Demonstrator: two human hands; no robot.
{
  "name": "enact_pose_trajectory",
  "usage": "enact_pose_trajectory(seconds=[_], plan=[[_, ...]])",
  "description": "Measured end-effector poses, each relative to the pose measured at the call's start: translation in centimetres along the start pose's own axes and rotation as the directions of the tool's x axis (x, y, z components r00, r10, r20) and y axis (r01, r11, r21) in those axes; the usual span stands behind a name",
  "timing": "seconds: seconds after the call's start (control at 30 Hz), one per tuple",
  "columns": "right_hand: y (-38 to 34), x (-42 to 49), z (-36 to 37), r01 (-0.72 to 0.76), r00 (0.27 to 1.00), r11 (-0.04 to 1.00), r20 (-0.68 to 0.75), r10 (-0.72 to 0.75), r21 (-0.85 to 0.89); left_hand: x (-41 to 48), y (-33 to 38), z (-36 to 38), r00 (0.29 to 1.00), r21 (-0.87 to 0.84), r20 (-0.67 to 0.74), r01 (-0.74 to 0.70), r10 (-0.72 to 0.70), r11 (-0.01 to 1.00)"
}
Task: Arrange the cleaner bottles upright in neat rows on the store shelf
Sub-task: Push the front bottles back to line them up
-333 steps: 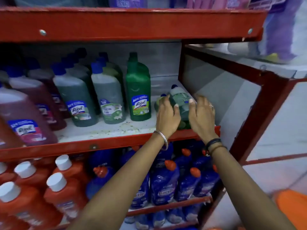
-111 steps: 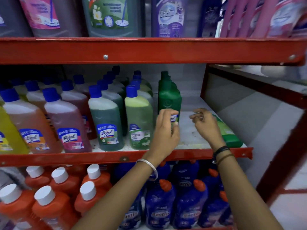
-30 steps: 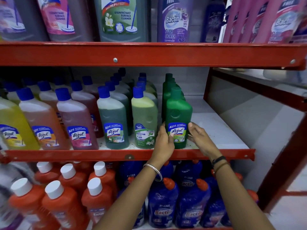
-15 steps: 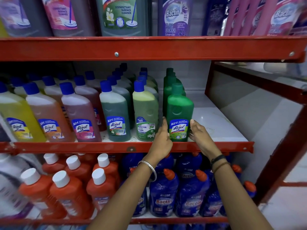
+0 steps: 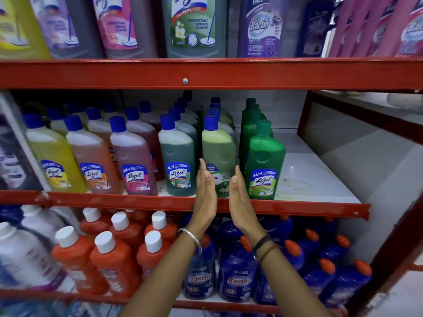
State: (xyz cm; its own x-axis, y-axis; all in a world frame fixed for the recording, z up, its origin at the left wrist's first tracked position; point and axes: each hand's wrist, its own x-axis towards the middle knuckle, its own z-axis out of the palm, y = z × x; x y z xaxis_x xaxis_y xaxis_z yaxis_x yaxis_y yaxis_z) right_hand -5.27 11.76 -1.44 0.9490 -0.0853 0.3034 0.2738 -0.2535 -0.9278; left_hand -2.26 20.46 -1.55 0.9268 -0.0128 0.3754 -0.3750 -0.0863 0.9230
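Observation:
Cleaner bottles stand upright in rows on the middle red shelf (image 5: 297,205). At the front right stands a solid green bottle (image 5: 265,163) with more green ones behind it. To its left is a pale green bottle with a blue cap (image 5: 217,145), then a dark green one (image 5: 176,156). My left hand (image 5: 206,191) and my right hand (image 5: 240,193) are held flat, palms facing each other, on either side of the pale green bottle's lower part. Fingers are straight and apart; neither hand grips anything.
Pink (image 5: 135,161), orange (image 5: 93,156) and yellow (image 5: 55,156) bottles continue the front row leftward. White shelf surface (image 5: 309,179) lies bare right of the green bottle. Large bottles fill the shelf above; orange-red and blue Bactin bottles (image 5: 238,271) fill the one below.
Both hands let go of the solid green bottle, which now stands at the shelf front, and shifted left to flank the pale green bottle. The view has risen slightly.

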Motion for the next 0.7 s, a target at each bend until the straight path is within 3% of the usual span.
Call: enact_pose_trajectory(seconds=[0.1,0.23,0.43,0.7], plan=[[-0.2,1.2,0.8,-0.118,0.993,0.993,-0.006,0.118,0.009,0.8,-0.3,-0.5,0.994,-0.019,0.070,0.080,-0.078,0.997],[-0.3,1.8,1.2,-0.163,0.984,0.981,-0.055,0.169,0.102,1.1,0.1,-1.1,0.984,0.022,0.135,0.112,-0.114,0.993],[-0.3,0.8,1.4,-0.142,0.985,0.972,-0.067,0.157,0.188,0.7,0.3,-1.2,0.987,0.007,0.064,0.146,-0.146,0.989],[-1.1,-0.1,2.3,-0.134,0.986,0.968,-0.073,0.153,0.214,-1.1,1.1,-2.5,0.981,0.039,0.141,0.131,-0.135,0.991]])
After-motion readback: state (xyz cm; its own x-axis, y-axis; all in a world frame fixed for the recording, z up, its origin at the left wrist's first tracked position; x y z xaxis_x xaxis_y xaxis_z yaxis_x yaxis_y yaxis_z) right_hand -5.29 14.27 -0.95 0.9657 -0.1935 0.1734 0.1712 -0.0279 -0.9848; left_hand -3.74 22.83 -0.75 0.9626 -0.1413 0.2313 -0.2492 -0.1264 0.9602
